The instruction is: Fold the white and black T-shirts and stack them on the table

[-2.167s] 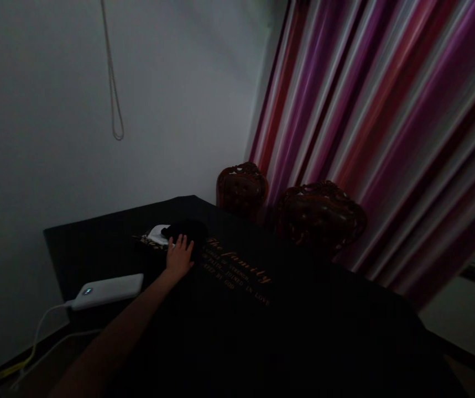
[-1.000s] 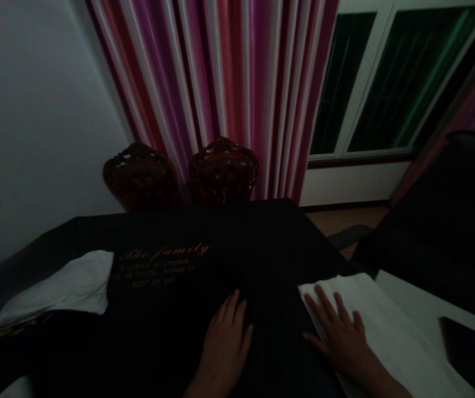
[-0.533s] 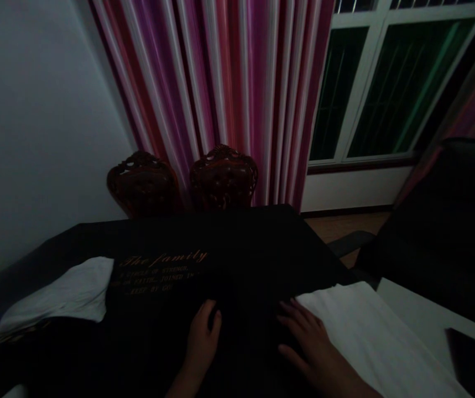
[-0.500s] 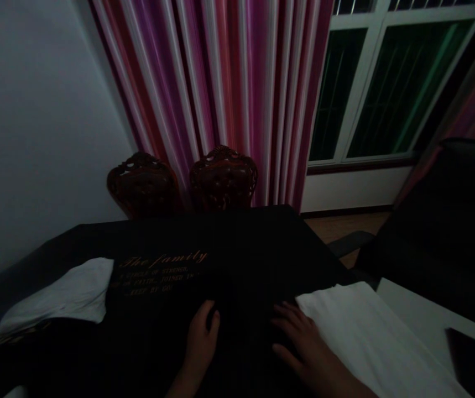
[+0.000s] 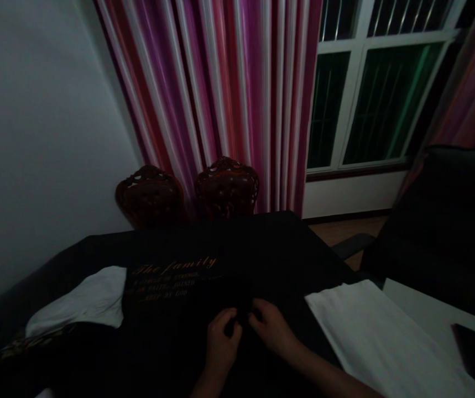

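Dark-covered counter (image 5: 257, 237) | right hand (image 5: 273, 328) now off the white cloth (image 5: 372, 329), beside left hand (image 5: 221, 338), both at one spot | fingers curled, grip unclear | cloth nearby, right

Ahead of the left grip (image 5: 223, 337) and right grip (image 5: 273, 329), a passage runs over the tabletop (image 5: 257, 240) to its far edge, beyond which two carved chair backs (image 5: 228, 190) stand in the way. A crumpled white cloth (image 5: 92, 296) obstructs a low sweep toward the left edge; a flat white cloth (image 5: 370, 326) lies along the right. A dark armchair (image 5: 448, 221) bounds that side. Darkness obscures the narrow gap between the grips.
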`<control>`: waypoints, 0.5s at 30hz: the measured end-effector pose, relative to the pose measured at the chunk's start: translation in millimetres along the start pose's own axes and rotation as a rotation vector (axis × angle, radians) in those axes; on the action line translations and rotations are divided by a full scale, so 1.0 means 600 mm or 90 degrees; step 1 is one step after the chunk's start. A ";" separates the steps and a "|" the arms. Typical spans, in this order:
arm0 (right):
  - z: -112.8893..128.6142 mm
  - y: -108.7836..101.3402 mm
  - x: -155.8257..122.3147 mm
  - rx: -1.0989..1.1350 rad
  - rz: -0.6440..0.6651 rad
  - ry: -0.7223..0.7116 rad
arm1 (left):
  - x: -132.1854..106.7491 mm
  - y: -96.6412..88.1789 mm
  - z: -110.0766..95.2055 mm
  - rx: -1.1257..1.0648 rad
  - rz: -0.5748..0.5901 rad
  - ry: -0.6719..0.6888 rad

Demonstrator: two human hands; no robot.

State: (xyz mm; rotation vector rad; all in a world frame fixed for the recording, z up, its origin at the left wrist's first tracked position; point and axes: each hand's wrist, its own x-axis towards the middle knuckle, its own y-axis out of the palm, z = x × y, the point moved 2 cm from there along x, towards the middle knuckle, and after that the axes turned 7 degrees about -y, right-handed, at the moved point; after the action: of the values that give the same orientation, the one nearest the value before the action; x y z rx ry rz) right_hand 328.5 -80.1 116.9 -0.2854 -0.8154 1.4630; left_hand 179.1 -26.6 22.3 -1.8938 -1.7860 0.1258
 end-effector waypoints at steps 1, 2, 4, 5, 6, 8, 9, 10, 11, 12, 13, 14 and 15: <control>0.004 -0.006 0.002 -0.002 -0.018 -0.005 | 0.002 -0.011 -0.006 -0.005 -0.016 -0.011; 0.006 -0.015 0.006 -0.004 -0.038 -0.009 | 0.004 -0.026 -0.013 -0.012 -0.040 -0.026; 0.003 -0.044 0.018 -0.011 -0.083 -0.016 | 0.014 -0.073 -0.034 -0.030 -0.113 -0.054; 0.001 -0.065 0.026 -0.015 -0.106 -0.017 | 0.020 -0.104 -0.050 -0.040 -0.160 -0.060; -0.002 -0.090 0.034 -0.021 -0.136 -0.020 | 0.027 -0.138 -0.068 -0.046 -0.201 -0.058; 0.002 -0.150 0.045 -0.045 -0.220 -0.045 | 0.044 -0.208 -0.114 -0.036 -0.248 -0.025; 0.010 -0.182 0.047 -0.072 -0.264 -0.065 | 0.054 -0.241 -0.139 -0.012 -0.238 0.000; 0.024 -0.215 0.045 -0.113 -0.306 -0.088 | 0.062 -0.272 -0.165 0.027 -0.231 0.026; 0.042 -0.245 0.040 -0.167 -0.343 -0.110 | 0.069 -0.298 -0.191 0.079 -0.223 0.054; 0.063 -0.274 0.033 -0.231 -0.373 -0.132 | 0.073 -0.321 -0.216 0.133 -0.220 0.089; 0.085 -0.298 0.023 -0.298 -0.399 -0.149 | 0.075 -0.341 -0.240 0.193 -0.228 0.122; 0.107 -0.319 0.012 -0.358 -0.422 -0.165 | 0.074 -0.357 -0.262 0.252 -0.247 0.152; 0.126 -0.336 0.003 -0.402 -0.437 -0.182 | 0.072 -0.372 -0.280 0.301 -0.272 0.182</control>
State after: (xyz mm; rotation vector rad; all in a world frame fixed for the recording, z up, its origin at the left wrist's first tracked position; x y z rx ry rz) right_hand 434.0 -127.5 298.4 -0.2310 -1.4357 0.5805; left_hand 52.9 -40.7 274.9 -1.1190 -1.7304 0.1041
